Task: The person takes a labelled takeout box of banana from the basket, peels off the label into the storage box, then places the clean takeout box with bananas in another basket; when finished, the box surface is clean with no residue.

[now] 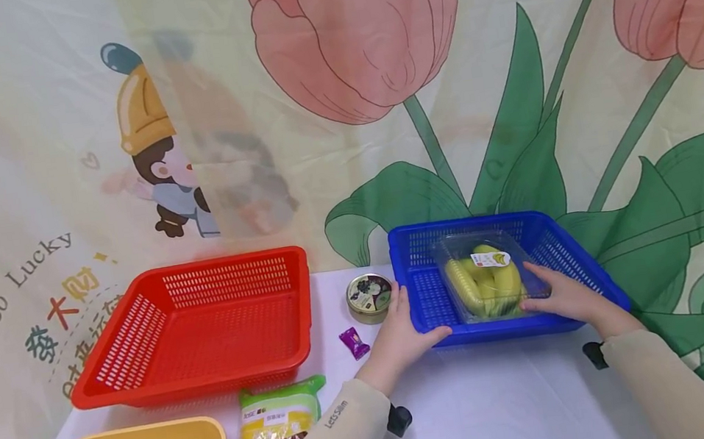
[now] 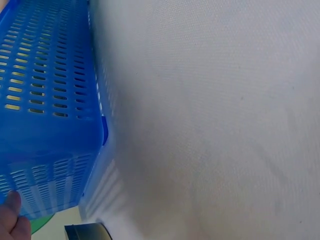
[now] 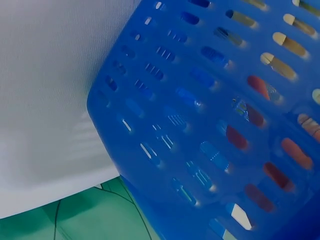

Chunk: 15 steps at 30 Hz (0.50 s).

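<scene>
At the table's back edge, both hands on the blue basket (image 1: 425,299)
Left hand (image 1: 401,335) grips its front rim; right hand (image 1: 566,299) lies flat on the banana pack (image 1: 487,283), fingertips hidden.

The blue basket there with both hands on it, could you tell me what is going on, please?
A person has both hands at the blue basket, which sits on the white table. The left hand grips its near left corner, and the right hand rests on the clear pack of bananas lying inside. An empty red basket stands to the left, with a round tin and a purple sweet between the two baskets.
</scene>
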### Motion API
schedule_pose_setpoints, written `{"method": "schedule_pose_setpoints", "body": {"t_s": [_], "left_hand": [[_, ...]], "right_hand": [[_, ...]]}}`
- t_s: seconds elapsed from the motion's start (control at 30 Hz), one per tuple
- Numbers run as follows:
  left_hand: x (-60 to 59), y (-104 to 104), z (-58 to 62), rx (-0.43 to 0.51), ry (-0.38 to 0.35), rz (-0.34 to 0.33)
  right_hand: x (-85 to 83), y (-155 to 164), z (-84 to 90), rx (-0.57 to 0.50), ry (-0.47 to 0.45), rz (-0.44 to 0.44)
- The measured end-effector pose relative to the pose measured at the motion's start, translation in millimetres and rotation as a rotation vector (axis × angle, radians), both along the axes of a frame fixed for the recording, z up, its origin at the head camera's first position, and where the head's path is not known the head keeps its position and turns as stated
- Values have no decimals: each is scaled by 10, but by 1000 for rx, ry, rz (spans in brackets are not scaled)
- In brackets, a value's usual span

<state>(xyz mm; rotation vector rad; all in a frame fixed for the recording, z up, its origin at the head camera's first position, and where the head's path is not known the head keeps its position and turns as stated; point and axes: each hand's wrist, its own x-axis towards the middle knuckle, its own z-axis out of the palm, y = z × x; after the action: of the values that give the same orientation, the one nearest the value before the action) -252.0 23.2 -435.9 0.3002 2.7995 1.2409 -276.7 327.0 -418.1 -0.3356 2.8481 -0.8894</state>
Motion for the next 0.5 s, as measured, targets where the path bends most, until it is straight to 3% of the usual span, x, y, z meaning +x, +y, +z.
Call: {"method": "schedule_pose_setpoints", "body": {"t_s": [0.3,0.5], "left_hand": [[-4,-13,5,-6,-7,0],[-9,-14,-4,-31,12,-6]], "right_hand": [[21,-46,39,72,49,-61],[60,-24,98,27,52,-118]]}}
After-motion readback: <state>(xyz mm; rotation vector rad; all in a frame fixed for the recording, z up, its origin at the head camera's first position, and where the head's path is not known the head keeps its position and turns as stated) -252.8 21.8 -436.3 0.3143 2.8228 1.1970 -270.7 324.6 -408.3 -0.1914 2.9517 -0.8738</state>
